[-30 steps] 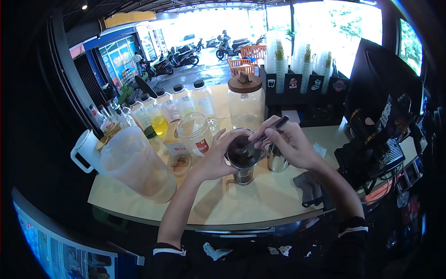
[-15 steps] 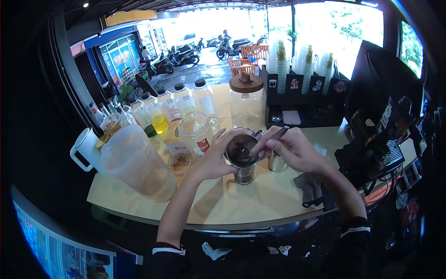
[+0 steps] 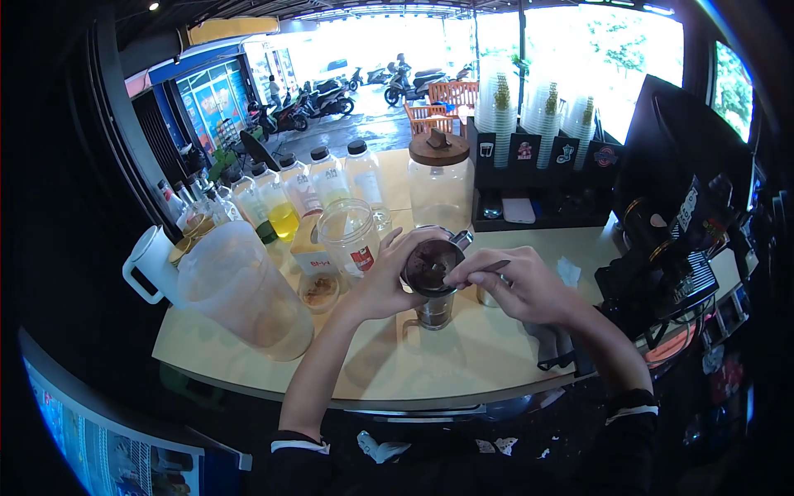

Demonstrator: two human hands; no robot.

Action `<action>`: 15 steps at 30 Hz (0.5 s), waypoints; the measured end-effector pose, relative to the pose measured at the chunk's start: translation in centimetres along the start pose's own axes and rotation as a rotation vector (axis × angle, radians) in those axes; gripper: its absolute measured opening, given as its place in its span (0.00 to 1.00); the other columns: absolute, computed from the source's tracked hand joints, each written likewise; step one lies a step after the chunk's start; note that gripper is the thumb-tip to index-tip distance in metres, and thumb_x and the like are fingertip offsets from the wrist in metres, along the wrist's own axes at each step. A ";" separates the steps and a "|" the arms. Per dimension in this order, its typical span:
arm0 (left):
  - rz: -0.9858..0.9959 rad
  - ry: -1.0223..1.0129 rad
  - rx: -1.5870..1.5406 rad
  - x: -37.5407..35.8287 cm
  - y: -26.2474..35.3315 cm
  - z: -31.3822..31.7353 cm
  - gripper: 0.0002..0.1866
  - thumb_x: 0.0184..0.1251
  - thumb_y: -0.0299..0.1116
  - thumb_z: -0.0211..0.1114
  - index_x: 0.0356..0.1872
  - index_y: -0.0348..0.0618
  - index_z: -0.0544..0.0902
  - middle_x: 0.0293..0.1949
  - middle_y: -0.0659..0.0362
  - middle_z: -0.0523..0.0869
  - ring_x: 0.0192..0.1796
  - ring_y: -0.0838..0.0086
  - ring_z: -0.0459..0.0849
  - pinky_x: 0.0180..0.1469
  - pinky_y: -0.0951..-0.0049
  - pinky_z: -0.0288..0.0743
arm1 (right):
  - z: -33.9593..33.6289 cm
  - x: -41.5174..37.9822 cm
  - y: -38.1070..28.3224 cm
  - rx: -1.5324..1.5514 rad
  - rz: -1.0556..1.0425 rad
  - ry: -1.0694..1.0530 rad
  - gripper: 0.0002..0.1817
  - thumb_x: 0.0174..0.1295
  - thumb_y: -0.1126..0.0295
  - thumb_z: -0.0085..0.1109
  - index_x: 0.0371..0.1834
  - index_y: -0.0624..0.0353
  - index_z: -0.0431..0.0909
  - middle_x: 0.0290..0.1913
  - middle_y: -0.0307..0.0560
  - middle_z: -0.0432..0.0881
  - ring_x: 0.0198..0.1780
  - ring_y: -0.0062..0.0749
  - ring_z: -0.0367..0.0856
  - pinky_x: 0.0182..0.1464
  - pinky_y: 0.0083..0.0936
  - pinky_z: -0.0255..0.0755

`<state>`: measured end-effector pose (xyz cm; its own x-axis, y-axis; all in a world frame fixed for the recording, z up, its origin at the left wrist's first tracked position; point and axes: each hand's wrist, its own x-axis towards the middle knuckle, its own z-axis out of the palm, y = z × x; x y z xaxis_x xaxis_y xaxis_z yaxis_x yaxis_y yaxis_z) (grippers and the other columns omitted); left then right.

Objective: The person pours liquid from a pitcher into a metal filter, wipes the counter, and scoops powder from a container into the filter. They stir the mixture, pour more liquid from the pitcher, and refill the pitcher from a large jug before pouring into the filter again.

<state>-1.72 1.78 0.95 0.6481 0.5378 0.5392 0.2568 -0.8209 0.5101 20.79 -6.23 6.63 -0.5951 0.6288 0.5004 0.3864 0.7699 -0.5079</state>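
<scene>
My left hand [image 3: 382, 277] is wrapped round a metal pitcher [image 3: 460, 240], tipped so that its mouth faces me. Dark brown residue [image 3: 428, 263] coats the inside. Between the thumb and fingers of my right hand [image 3: 525, 285] is a slim spoon [image 3: 497, 265]; its handle sticks out to the right and its lower end reaches into the pitcher. Directly under the pitcher a clear glass [image 3: 435, 314] stands on the counter with something dark in it. Partly hidden behind my right hand is a small metal cup [image 3: 486, 298].
To the left stand a large plastic jug [image 3: 240, 289], a white pitcher [image 3: 155, 264] and an open glass jar [image 3: 347, 236]. Capped bottles [image 3: 327, 178] line the back, beside a wooden-lidded jar [image 3: 440, 186]. A dark cloth [image 3: 552, 339] lies near the front edge.
My right hand has moved slightly down, and the spoon handle now lies flatter than before. The left hand stays in place with the pitcher.
</scene>
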 end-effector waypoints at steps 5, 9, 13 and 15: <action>-0.009 0.014 -0.032 0.0 0.1 -0.1 0.44 0.39 0.35 0.77 0.64 0.57 0.66 0.62 0.61 0.74 0.67 0.64 0.71 0.74 0.51 0.40 | 0.0 0.0 0.6 0.063 -0.029 0.051 0.10 0.67 0.80 0.47 0.43 0.65 0.79 0.42 0.50 0.85 0.44 0.34 0.85 0.48 0.28 0.79; -0.008 0.004 -0.023 0.1 0.2 -0.1 0.45 0.39 0.35 0.77 0.64 0.57 0.66 0.62 0.61 0.74 0.66 0.64 0.72 0.75 0.50 0.40 | 0.3 0.0 1.1 0.122 -0.046 0.171 0.09 0.64 0.80 0.50 0.42 0.64 0.80 0.37 0.49 0.84 0.37 0.37 0.85 0.41 0.28 0.78; -0.018 -0.003 0.023 0.0 0.4 -0.1 0.45 0.38 0.35 0.76 0.65 0.58 0.66 0.62 0.61 0.75 0.66 0.64 0.72 0.75 0.50 0.39 | -0.2 0.1 0.7 0.138 0.019 0.025 0.11 0.67 0.81 0.45 0.42 0.68 0.80 0.42 0.51 0.85 0.42 0.32 0.85 0.48 0.27 0.79; -0.021 -0.009 0.025 0.0 0.6 -0.2 0.45 0.38 0.34 0.76 0.65 0.58 0.66 0.62 0.61 0.75 0.66 0.64 0.72 0.75 0.50 0.39 | -0.3 0.1 0.7 0.167 0.007 0.089 0.11 0.68 0.80 0.45 0.42 0.68 0.80 0.42 0.51 0.85 0.41 0.31 0.85 0.48 0.26 0.79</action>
<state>-1.70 1.27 1.36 0.6486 0.5535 0.5224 0.2881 -0.8139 0.5046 21.17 -5.57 6.50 -0.5255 0.6469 0.5527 0.2636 0.7414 -0.6171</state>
